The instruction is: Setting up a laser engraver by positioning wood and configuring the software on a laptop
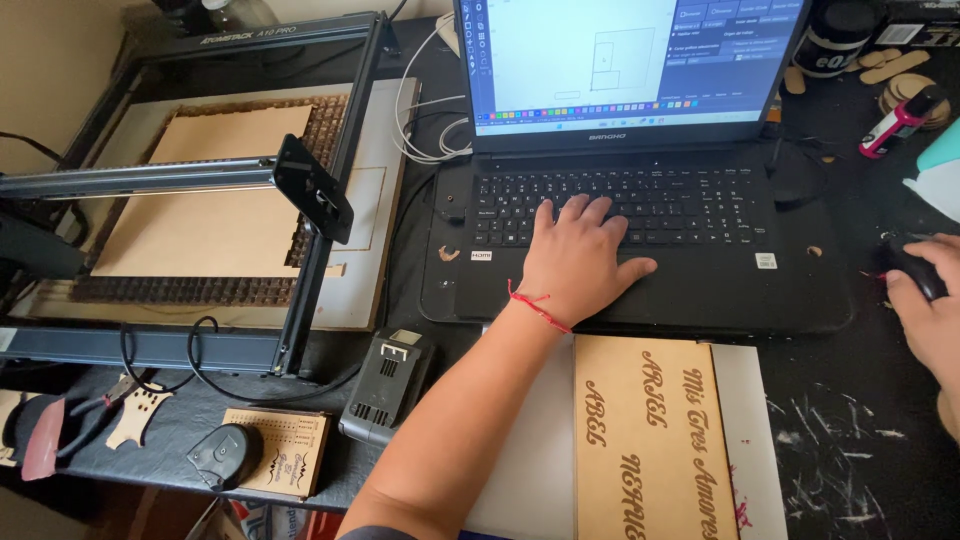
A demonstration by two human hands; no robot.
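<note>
My left hand (577, 257) rests on the keyboard of a black laptop (640, 205), fingers spread over the keys and thumb on the palm rest; a red string circles the wrist. At the far right, my right hand (930, 300) is cupped over a black computer mouse (908, 264) on the dark table. The laptop's screen (620, 55) shows a drawing program with thin rectangle outlines. Just below the laptop lies an engraved wooden board (650, 440) with script lettering, on a white sheet.
A laser engraver frame (300, 200) with a plywood sheet (210, 200) on its bed fills the left. A black power adapter (385, 385), small wooden cutouts (285, 450), a black round device (225, 455), white cables (425, 120), wooden sticks and jars (880, 60) lie around.
</note>
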